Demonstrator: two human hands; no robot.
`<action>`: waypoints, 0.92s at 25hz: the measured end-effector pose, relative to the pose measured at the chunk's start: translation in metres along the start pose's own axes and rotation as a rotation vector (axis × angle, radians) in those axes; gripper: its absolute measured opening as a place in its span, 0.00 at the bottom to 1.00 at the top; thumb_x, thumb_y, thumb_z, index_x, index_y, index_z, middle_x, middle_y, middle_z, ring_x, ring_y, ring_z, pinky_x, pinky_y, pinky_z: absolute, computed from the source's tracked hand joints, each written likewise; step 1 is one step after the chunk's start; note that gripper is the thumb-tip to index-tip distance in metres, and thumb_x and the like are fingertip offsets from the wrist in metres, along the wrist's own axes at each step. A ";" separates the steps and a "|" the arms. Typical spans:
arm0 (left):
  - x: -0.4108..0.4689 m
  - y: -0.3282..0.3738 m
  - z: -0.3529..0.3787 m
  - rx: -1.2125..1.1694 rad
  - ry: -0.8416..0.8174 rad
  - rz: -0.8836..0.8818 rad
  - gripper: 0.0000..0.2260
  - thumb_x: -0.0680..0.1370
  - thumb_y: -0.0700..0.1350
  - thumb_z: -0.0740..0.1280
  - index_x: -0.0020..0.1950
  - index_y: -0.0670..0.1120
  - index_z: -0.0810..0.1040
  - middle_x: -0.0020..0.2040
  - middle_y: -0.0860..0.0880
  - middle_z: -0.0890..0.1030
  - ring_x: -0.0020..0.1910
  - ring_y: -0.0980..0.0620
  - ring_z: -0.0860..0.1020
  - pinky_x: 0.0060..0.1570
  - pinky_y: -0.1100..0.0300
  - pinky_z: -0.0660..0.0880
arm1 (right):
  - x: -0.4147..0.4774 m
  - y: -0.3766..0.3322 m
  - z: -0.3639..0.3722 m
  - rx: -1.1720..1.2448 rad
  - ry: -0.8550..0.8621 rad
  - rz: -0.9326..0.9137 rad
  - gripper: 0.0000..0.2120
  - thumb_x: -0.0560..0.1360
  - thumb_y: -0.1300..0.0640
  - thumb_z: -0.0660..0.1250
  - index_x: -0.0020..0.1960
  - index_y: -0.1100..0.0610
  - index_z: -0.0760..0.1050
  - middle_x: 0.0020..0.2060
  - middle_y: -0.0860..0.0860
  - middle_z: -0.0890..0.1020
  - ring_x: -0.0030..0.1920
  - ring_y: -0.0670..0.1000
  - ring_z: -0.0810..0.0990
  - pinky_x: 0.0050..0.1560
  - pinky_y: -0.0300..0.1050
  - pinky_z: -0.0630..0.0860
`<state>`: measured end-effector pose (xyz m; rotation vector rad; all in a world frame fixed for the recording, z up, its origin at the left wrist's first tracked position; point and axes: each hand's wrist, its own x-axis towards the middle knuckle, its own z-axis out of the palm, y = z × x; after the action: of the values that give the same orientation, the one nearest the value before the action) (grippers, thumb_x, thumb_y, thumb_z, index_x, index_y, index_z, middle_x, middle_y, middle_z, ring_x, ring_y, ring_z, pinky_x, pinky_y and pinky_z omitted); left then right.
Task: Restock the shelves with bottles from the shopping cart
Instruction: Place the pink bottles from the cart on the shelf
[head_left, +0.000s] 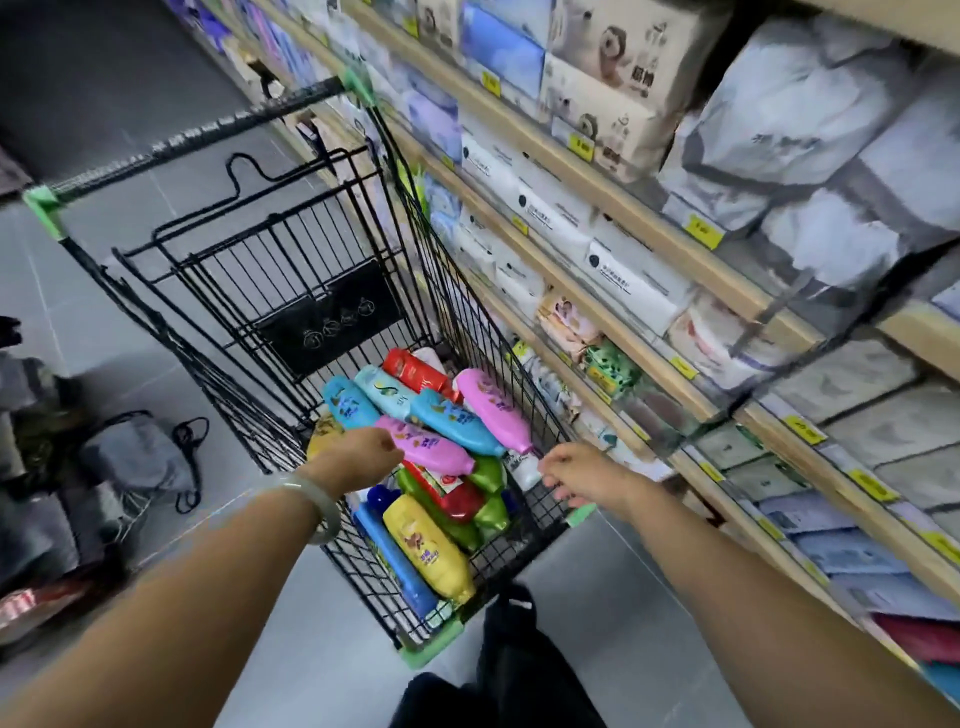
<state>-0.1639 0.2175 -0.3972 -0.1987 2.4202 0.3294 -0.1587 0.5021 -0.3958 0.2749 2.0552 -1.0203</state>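
Reaching into the shopping cart (431, 644)
Left hand (358, 460) fingers hidden at pink bottle (431, 447); right hand (571, 467) fingers loosely curled, empty; heaped bottles (431, 551) could slide.

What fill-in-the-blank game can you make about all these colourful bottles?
The yellow bottle lies in a black wire shopping ____.
Its plastic corner guards are ____.
The shelves stand on the person's ____ side.
Missing words: cart; green; right.
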 end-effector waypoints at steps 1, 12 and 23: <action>0.015 0.000 0.001 0.036 -0.027 0.008 0.14 0.80 0.52 0.57 0.55 0.47 0.78 0.46 0.49 0.79 0.45 0.51 0.77 0.48 0.57 0.76 | 0.013 -0.001 0.003 0.033 -0.003 0.043 0.07 0.80 0.55 0.59 0.50 0.54 0.75 0.46 0.53 0.79 0.43 0.51 0.77 0.43 0.46 0.73; 0.203 -0.031 0.031 0.118 -0.182 0.162 0.19 0.78 0.52 0.60 0.64 0.42 0.70 0.62 0.42 0.74 0.60 0.41 0.73 0.54 0.54 0.71 | 0.167 0.022 0.067 0.409 0.246 0.396 0.12 0.77 0.50 0.63 0.48 0.59 0.75 0.39 0.55 0.75 0.41 0.54 0.74 0.44 0.47 0.70; 0.262 -0.078 0.080 0.272 -0.356 0.308 0.43 0.67 0.63 0.72 0.74 0.48 0.57 0.69 0.44 0.65 0.70 0.41 0.59 0.67 0.46 0.64 | 0.247 0.031 0.091 1.104 0.511 0.561 0.21 0.78 0.53 0.65 0.66 0.64 0.69 0.55 0.60 0.78 0.51 0.55 0.79 0.44 0.45 0.80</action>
<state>-0.2963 0.1514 -0.6409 0.3305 2.1073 0.1517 -0.2517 0.4178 -0.6288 1.6999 1.4139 -1.7087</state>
